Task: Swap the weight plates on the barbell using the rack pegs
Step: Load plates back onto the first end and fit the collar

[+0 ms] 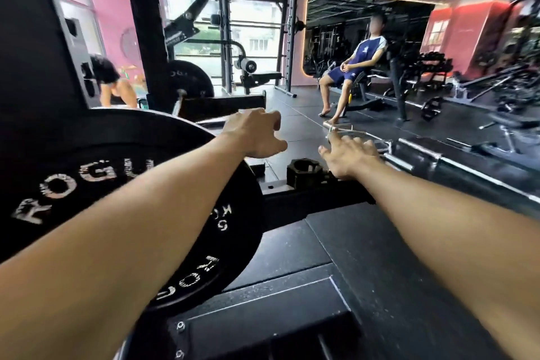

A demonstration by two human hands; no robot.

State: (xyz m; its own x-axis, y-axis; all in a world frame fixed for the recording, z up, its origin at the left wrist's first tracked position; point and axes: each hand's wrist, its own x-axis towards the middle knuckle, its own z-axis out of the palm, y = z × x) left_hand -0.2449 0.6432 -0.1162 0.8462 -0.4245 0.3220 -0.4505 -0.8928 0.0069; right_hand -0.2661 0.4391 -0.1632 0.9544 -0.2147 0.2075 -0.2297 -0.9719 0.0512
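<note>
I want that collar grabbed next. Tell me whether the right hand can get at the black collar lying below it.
Probably yes. The right hand is open and holds nothing, just above and right of the black collar. Nothing lies between them; the plate and the left hand sit off to the left.

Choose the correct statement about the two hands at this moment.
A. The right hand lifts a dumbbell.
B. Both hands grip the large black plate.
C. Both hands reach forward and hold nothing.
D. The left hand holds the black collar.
C: the left hand and the right hand are stretched forward with loose fingers, holding nothing, beyond the black Rogue weight plate.
</note>
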